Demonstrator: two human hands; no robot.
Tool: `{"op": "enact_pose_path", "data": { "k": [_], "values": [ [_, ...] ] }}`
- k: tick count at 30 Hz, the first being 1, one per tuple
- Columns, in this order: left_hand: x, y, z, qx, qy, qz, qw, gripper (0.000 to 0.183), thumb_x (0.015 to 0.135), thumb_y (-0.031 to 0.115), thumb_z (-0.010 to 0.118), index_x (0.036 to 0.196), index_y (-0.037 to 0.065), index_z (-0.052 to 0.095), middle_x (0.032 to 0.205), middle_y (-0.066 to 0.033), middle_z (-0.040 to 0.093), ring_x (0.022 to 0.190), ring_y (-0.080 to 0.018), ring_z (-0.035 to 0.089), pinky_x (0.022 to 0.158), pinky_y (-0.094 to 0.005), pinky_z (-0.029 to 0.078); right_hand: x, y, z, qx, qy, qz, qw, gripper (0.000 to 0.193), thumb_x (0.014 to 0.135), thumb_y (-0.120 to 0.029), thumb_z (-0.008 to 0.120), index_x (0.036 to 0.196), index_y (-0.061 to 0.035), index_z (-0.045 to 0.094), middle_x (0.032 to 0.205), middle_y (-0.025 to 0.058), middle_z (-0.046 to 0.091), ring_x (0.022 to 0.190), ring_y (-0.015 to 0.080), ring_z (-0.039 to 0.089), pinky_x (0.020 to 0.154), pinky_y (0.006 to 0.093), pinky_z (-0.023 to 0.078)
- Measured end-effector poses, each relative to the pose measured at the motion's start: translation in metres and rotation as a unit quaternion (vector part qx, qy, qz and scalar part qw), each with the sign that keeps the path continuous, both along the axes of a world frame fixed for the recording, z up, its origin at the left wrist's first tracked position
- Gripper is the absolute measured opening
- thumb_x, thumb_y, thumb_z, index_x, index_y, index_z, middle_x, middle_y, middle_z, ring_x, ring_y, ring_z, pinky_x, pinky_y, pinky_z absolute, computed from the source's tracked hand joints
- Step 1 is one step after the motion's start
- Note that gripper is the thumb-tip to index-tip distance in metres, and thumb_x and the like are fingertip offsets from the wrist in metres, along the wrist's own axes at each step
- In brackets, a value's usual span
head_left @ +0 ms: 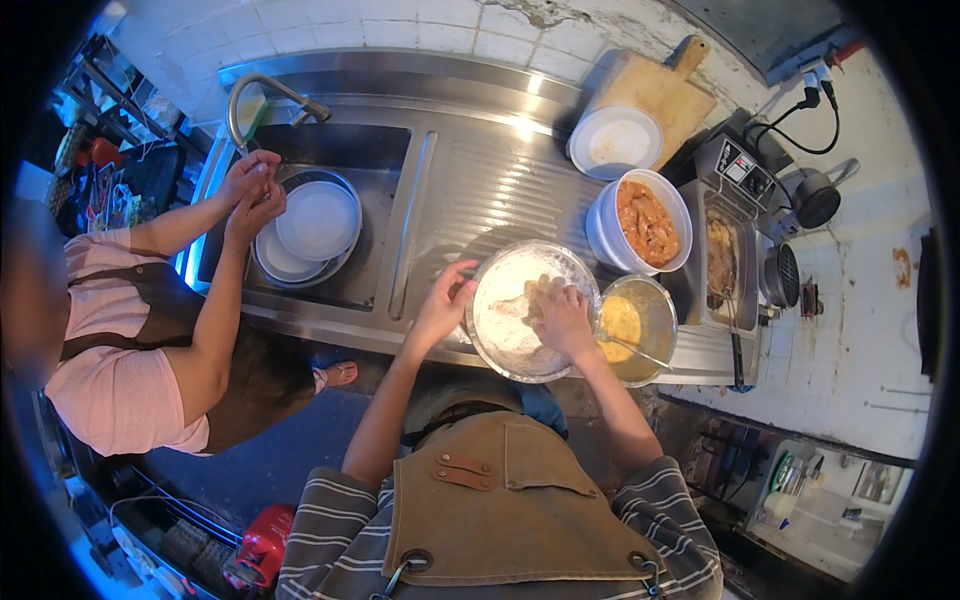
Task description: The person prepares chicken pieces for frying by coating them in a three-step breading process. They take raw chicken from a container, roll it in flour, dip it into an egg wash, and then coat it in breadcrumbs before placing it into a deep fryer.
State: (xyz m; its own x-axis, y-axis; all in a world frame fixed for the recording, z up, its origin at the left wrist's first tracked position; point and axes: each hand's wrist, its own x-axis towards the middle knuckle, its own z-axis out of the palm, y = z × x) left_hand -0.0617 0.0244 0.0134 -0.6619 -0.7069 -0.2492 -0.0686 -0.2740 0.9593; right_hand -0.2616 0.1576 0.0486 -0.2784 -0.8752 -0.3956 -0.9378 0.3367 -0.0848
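A metal bowl of white flour (500, 345) stands at the counter's front edge. Beside its left rim is my left hand (442, 308), cupped, with thumb and fingers apart and nothing between them. My right hand (565, 320) reaches into the bowl, its floury fingers spread and bent down into the flour; their tips are partly hidden. Next to those fingers lies a flour-coated lump (512, 310), probably a piece of meat. Right of the flour, a second metal bowl (660, 315) holds yellow beaten egg (622, 320) and a utensil with a thin handle (645, 354).
Behind the bowls stands a white tub (603, 235) of reddish marinated meat (648, 225). A fryer (722, 250) is at right; a plate (615, 140) and cutting board (645, 85) are behind. At left, a co-worker (140, 340) stands by the sink (375, 250) with stacked dishes (318, 220).
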Motion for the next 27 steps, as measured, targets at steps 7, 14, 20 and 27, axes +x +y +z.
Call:
{"op": "enact_pose_path", "data": {
  "k": [7, 14, 20, 27],
  "values": [
    [0.000, -0.003, -0.007, -0.026, 0.008, -0.006, 1.000, 0.035, 0.098, 0.009, 0.057, 0.133, 0.009, 0.052, 0.090, -0.0026, 0.059, 0.081, -0.0084, 0.057, 0.072, -0.0241, 0.047, 0.021, 0.005, -0.006, -0.068, -0.030, 0.246, 0.967, 0.046, 0.080, -0.015, 0.066, 0.126, -0.0155, 0.063, 0.141, 0.0147, 0.047, 0.132, 0.0381, 0.041, 0.106, 0.0555, 0.034],
    [0.000, -0.002, -0.003, -0.006, 0.000, -0.019, 1.000, 0.035, 0.098, 0.009, 0.057, 0.133, 0.009, 0.052, 0.093, -0.0027, 0.058, 0.082, -0.0078, 0.056, 0.073, -0.0233, 0.046, 0.011, 0.014, -0.006, -0.151, 0.010, 0.359, 0.921, 0.033, 0.082, -0.014, 0.062, 0.113, -0.0180, 0.071, 0.134, 0.0056, 0.055, 0.125, 0.0287, 0.047, 0.105, 0.0500, 0.036],
    [0.001, 0.000, -0.012, -0.024, -0.005, -0.008, 1.000, 0.035, 0.099, 0.010, 0.056, 0.133, 0.009, 0.051, 0.093, -0.0023, 0.056, 0.083, -0.0078, 0.056, 0.072, -0.0230, 0.046, 0.002, 0.008, 0.027, -0.106, -0.109, 0.271, 0.951, 0.032, 0.080, -0.013, 0.067, 0.112, -0.0143, 0.068, 0.128, 0.0054, 0.059, 0.119, 0.0279, 0.050, 0.104, 0.0473, 0.037],
    [-0.002, 0.000, -0.007, -0.003, 0.014, -0.008, 1.000, 0.034, 0.099, 0.010, 0.055, 0.133, 0.009, 0.051, 0.094, -0.0028, 0.057, 0.085, -0.0081, 0.057, 0.075, -0.0227, 0.045, -0.023, 0.031, 0.006, -0.095, -0.102, 0.078, 0.987, 0.038, 0.080, -0.013, 0.070, 0.118, -0.0134, 0.064, 0.122, 0.0110, 0.059, 0.121, 0.0360, 0.047, 0.104, 0.0460, 0.036]
  ]
}}
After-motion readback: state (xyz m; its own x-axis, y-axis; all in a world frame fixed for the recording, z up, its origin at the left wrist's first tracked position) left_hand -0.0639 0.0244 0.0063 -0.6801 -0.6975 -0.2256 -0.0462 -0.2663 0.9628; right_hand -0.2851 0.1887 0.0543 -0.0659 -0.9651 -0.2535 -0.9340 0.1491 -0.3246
